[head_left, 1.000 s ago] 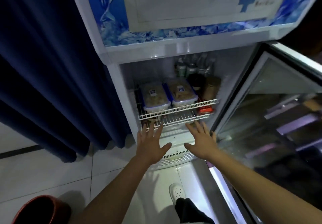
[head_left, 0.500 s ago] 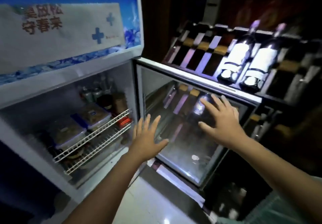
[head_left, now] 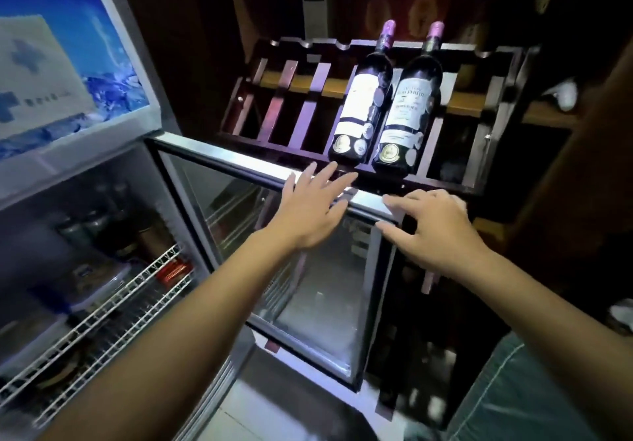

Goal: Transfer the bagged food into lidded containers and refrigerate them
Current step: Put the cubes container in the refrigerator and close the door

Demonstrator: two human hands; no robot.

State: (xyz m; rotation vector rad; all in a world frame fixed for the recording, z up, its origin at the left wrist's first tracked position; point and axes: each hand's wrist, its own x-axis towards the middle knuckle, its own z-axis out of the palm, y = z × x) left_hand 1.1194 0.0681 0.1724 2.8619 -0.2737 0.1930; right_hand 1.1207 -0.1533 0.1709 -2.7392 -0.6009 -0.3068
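The fridge stands open at the left, with its glass door (head_left: 318,290) swung out to the right. Lidded containers (head_left: 92,279) with blue clips sit on the white wire shelf (head_left: 113,303) inside. My left hand (head_left: 313,209) reaches with straight, spread fingers to the door's silver top rail (head_left: 239,163), by its outer end. My right hand (head_left: 433,226) hovers at the door's outer corner, fingers loosely bent, with nothing in it. Whether either hand touches the frame is unclear.
A dark wooden wine rack (head_left: 462,173) stands right behind the open door, with two wine bottles (head_left: 363,98) lying on it. Jars and bottles (head_left: 102,221) crowd the back of the fridge shelf. Light floor tiles (head_left: 274,409) show below the door.
My view swung right from the fridge shelf to the open door. Both hands left the shelf front and rose to the door's top outer edge.
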